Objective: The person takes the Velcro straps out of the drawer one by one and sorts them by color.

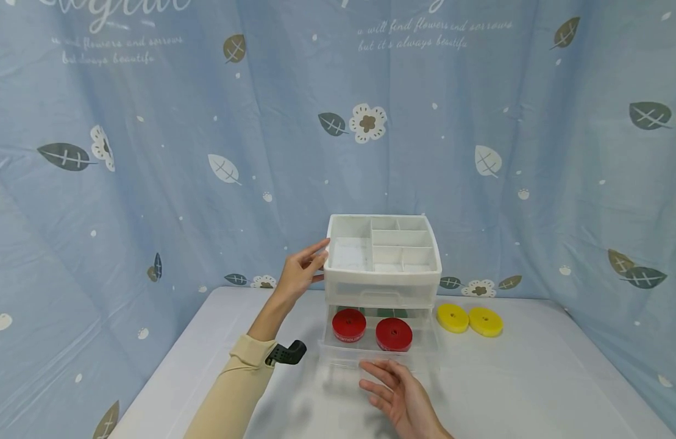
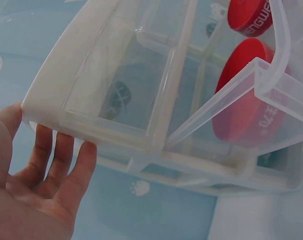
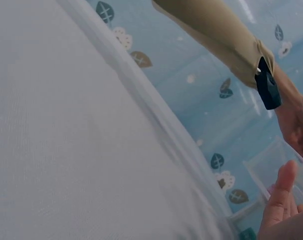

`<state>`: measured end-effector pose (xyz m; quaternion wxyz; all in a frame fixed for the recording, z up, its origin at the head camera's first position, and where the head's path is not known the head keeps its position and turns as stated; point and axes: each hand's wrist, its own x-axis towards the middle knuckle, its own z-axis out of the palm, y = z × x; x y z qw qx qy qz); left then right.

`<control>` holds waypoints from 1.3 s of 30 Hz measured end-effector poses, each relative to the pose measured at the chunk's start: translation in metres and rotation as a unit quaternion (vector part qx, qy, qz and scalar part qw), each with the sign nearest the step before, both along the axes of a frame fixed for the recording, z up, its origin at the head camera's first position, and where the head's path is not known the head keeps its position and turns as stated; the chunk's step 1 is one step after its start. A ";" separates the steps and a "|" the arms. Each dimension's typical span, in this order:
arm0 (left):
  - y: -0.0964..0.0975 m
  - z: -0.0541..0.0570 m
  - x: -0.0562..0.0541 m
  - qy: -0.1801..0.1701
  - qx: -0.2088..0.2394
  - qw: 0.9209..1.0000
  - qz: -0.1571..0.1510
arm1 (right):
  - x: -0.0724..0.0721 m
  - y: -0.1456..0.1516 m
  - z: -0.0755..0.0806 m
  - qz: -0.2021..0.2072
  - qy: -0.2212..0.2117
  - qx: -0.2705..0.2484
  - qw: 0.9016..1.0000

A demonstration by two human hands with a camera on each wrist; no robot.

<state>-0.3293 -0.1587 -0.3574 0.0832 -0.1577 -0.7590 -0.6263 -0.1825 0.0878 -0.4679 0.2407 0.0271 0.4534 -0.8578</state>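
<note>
A white drawer organizer (image 1: 383, 289) with a compartmented top stands on the table, its lower clear drawer (image 1: 378, 353) pulled out. Inside that drawer lie two red rolls of strap (image 1: 348, 325), with white lettering on their sides. My left hand (image 1: 300, 271) touches the organizer's left side near the top; in the left wrist view its fingertips (image 2: 86, 150) lie along the side edge. Just in front of the drawer's front panel is my right hand (image 1: 398, 396), palm turned inward, fingers loosely bent and holding nothing.
Two yellow rolls (image 1: 469, 320) lie side by side on the white table (image 1: 508, 378), right of the organizer. Something green (image 1: 392, 313) shows at the back of the lower drawer. A blue patterned curtain (image 1: 283, 152) hangs close behind the organizer and along both sides.
</note>
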 end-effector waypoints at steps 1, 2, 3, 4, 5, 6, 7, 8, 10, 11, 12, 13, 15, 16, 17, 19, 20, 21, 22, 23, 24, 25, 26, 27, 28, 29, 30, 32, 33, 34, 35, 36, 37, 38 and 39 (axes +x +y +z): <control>0.000 0.000 0.000 0.000 0.000 1.000 0.000 | 0.000 0.000 0.000 -0.001 -0.001 0.005 1.000; 0.000 0.000 0.000 0.000 0.000 1.000 0.000 | 0.000 0.000 -0.001 -0.001 -0.002 0.010 1.000; 0.000 0.000 0.000 -0.001 -0.001 1.000 -0.001 | 0.000 0.000 -0.001 0.000 -0.001 0.016 1.000; 0.000 0.000 0.000 -0.003 0.002 1.000 -0.001 | 0.001 0.000 -0.002 0.002 0.000 0.021 1.000; 0.000 0.000 0.000 -0.003 0.002 1.000 -0.002 | 0.001 0.000 -0.002 0.004 0.001 0.027 1.000; 0.000 0.000 0.000 -0.004 0.002 1.000 -0.003 | 0.002 0.000 -0.002 0.009 0.005 0.033 0.999; 0.000 0.000 0.000 -0.004 0.001 1.000 -0.004 | 0.002 0.000 -0.003 0.014 0.010 0.038 0.999; 0.000 0.000 0.000 -0.004 0.002 1.000 -0.004 | 0.003 0.000 -0.003 0.019 0.014 0.043 0.999; 0.000 0.000 0.000 -0.003 0.002 1.000 -0.004 | 0.003 0.000 -0.002 0.026 0.023 0.052 0.998; 0.000 0.000 0.000 -0.002 0.001 1.000 -0.004 | 0.003 0.000 -0.002 0.028 0.027 0.056 0.998; 0.000 0.000 0.000 -0.002 0.000 1.000 -0.004 | 0.003 -0.001 -0.001 0.030 0.030 0.063 0.997; 0.000 0.000 0.000 -0.002 0.001 1.000 -0.004 | 0.003 -0.001 0.000 0.030 0.032 0.069 0.997; 0.000 0.000 0.000 -0.002 0.002 1.000 -0.003 | 0.003 -0.001 0.001 0.031 0.038 0.083 0.995; 0.000 0.000 0.000 -0.003 0.001 1.000 -0.003 | 0.003 -0.001 0.003 0.032 0.041 0.090 0.995; 0.000 0.000 0.000 -0.004 0.001 1.000 -0.003 | 0.003 -0.001 0.004 0.032 0.046 0.097 0.994; 0.000 0.000 0.000 -0.006 0.001 1.000 -0.004 | 0.003 -0.001 0.007 0.035 0.058 0.111 0.991; 0.000 0.000 0.000 -0.007 0.003 1.000 -0.005 | 0.003 0.000 0.010 0.036 0.066 0.119 0.990; 0.000 0.003 0.003 -0.010 0.003 1.000 -0.006 | 0.003 0.000 0.012 0.037 0.074 0.126 0.989; 0.001 0.006 0.006 -0.013 0.003 1.000 -0.008 | 0.002 0.000 0.014 0.038 0.082 0.132 0.987; 0.001 0.009 0.009 -0.016 0.004 1.000 -0.011 | 0.002 0.000 0.016 0.038 0.091 0.139 0.985; 0.002 0.013 0.012 -0.019 0.005 1.000 -0.013 | 0.002 0.001 0.018 0.037 0.101 0.146 0.983; 0.002 0.016 0.015 -0.022 0.005 1.000 -0.015 | 0.001 0.001 0.021 0.036 0.110 0.152 0.982; 0.003 0.019 0.018 -0.024 0.005 1.000 -0.016 | 0.001 0.001 0.024 0.035 0.119 0.159 0.979; 0.003 0.022 0.021 -0.026 0.004 1.000 -0.017 | 0.000 0.002 0.026 0.033 0.129 0.167 0.977; 0.003 0.023 0.022 -0.026 0.003 1.000 -0.018 | 0.000 0.002 0.029 0.031 0.142 0.176 0.974; 0.003 0.023 0.022 -0.025 0.002 1.000 -0.018 | -0.001 0.003 0.032 0.029 0.159 0.187 0.969; 0.003 0.023 0.022 -0.024 0.002 1.000 -0.017 | -0.002 0.004 0.036 0.025 0.178 0.198 0.964; 0.003 0.023 0.022 -0.024 0.001 1.000 -0.017 | -0.004 0.006 0.044 0.015 0.225 0.222 0.949; 0.003 0.023 0.021 -0.024 0.000 1.000 -0.017 | -0.005 0.007 0.048 0.009 0.251 0.234 0.939; 0.003 0.023 0.021 -0.025 0.000 1.000 -0.017 | -0.007 0.008 0.052 0.003 0.277 0.244 0.929; 0.003 0.023 0.021 -0.025 0.001 1.000 -0.017 | -0.009 0.009 0.056 -0.005 0.302 0.257 0.918; 0.003 0.023 0.021 -0.026 0.001 1.000 -0.016 | -0.011 0.010 0.060 -0.013 0.326 0.270 0.906; 0.003 0.023 0.021 -0.026 0.002 1.000 -0.017 | -0.013 0.011 0.064 -0.020 0.347 0.283 0.894; 0.003 0.022 0.020 -0.026 0.003 1.000 -0.017 | -0.015 0.012 0.067 -0.027 0.363 0.298 0.882; 0.003 0.022 0.020 -0.026 0.004 1.000 -0.017 | -0.018 0.014 0.070 -0.033 0.375 0.312 0.873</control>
